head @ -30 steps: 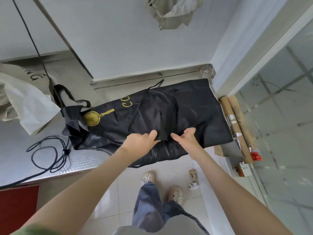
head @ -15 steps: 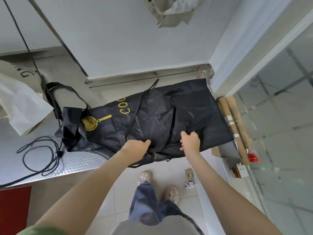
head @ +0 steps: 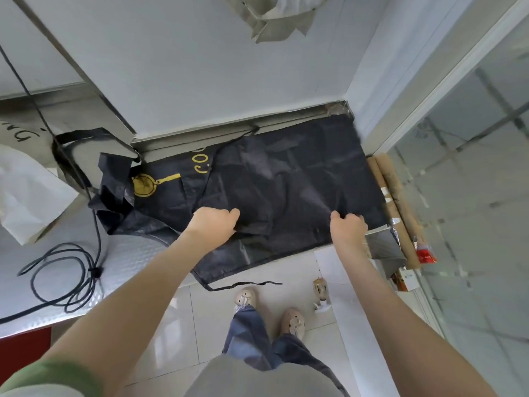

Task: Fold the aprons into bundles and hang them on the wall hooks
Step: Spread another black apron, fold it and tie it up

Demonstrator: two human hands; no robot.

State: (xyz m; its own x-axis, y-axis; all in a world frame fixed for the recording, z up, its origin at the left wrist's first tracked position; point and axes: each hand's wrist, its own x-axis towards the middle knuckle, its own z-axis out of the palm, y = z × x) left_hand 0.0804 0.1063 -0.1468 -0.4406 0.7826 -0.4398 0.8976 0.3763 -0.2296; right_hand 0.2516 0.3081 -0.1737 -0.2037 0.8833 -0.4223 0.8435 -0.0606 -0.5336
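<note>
Black apron [head: 286,181] is spread across the right end of a steel counter [head: 128,253]. Its near edge spills over the front lip toward the person's shoes, and one thin tie strap [head: 243,285] dangles loose above the floor tiles [head: 177,325]. That overhang looks like the slack to be lifted for the fold. Just above it, the left hand [head: 213,224] is clenched on a gathered ridge of cloth near the middle of the near side. The right hand [head: 347,229] grasps the fabric close to the near right corner, fingers curled over the edge. They are set well apart, I'd say so the panel stays taut and turns over in one straight line rather than bunching. To the left on the counter, a black cable [head: 57,270] lies in loops beside a white bag [head: 25,196], both apart from the working area. Farther in, the bib end with its gold emblem [head: 144,184] is crumpled at the left, and the neck loop [head: 80,136] trails beyond it. The far edge of the skirt sits against the foot of the wall [head: 200,67]. Two cardboard rolls [head: 395,196] stand just beside the right edge. High on the wall a beige cloth bundle [head: 274,15] hangs, probably an apron already hung. What it hangs from is out of sight.
</note>
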